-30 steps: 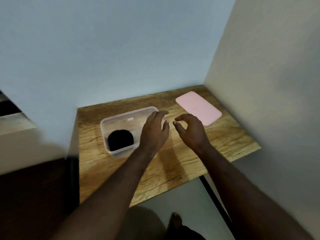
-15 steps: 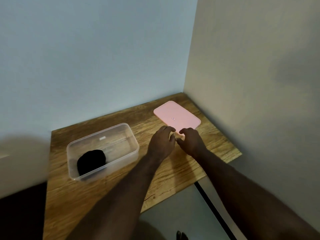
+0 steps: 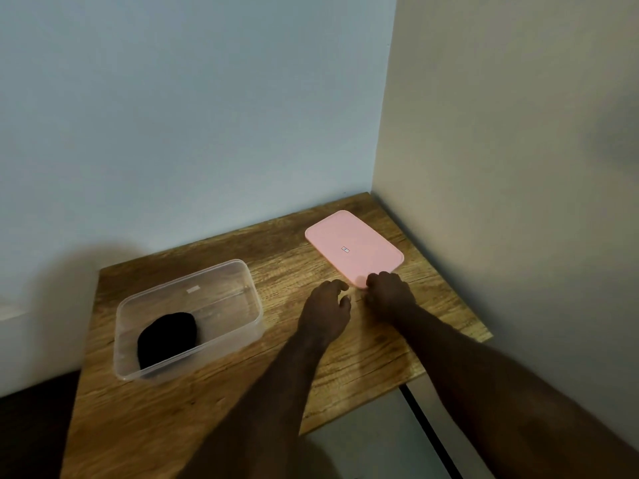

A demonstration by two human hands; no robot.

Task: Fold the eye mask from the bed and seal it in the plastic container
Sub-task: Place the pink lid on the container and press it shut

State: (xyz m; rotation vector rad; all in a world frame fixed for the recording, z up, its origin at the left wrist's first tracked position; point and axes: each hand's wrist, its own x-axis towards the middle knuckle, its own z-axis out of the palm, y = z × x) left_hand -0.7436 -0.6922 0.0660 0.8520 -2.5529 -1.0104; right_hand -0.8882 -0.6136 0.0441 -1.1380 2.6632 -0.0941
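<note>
The folded black eye mask (image 3: 168, 335) lies inside the clear plastic container (image 3: 221, 278) on the wooden worktop (image 3: 193, 402). The right hand (image 3: 390, 295) curls its fingers onto the pink lid's (image 3: 352, 248) near corner; whether they pinch it I cannot tell. The left hand (image 3: 326, 311) hovers beside, fingers loosely curled, empty

We see a wooden table (image 3: 207, 402) set in a corner: pale blue wall (image 3: 193, 108) far, beige wall (image 3: 511, 167) right, grey floor (image 3: 373, 444) near.
</note>
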